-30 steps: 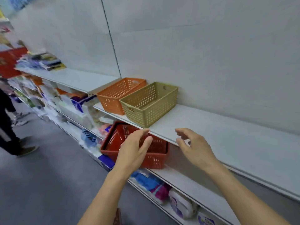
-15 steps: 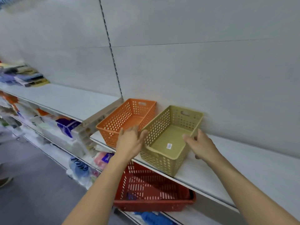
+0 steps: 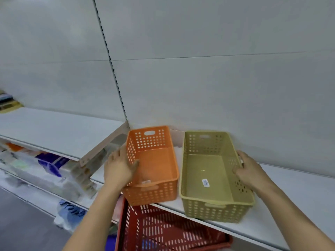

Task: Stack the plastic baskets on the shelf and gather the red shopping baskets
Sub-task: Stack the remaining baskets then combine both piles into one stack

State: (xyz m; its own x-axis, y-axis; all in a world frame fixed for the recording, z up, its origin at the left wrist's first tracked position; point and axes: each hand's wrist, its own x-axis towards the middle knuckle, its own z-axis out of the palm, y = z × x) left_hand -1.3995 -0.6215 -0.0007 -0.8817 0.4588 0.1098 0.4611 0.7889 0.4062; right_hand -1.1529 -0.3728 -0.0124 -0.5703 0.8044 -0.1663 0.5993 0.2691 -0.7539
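Note:
An orange plastic basket [image 3: 157, 165] and an olive-green plastic basket [image 3: 208, 171] stand side by side on the white shelf [image 3: 297, 200], both empty, a small gap between them. My left hand [image 3: 119, 167] grips the orange basket's left wall, thumb inside. On the green basket's right wall my right hand [image 3: 251, 171] is clasped over the rim. A red shopping basket [image 3: 163, 230] sits on the lower shelf, partly hidden under the white shelf.
A second white shelf [image 3: 54, 129] runs off to the left, slightly higher, with stacked packs [image 3: 7, 104] at its far end. Packaged goods [image 3: 49, 163] fill the lower shelves on the left. A grey back panel [image 3: 199, 69] rises behind the baskets.
My view has risen and closed in on the shelf. My left hand shifted from between the baskets to the orange basket's left wall; my right hand closed on the green basket's right wall.

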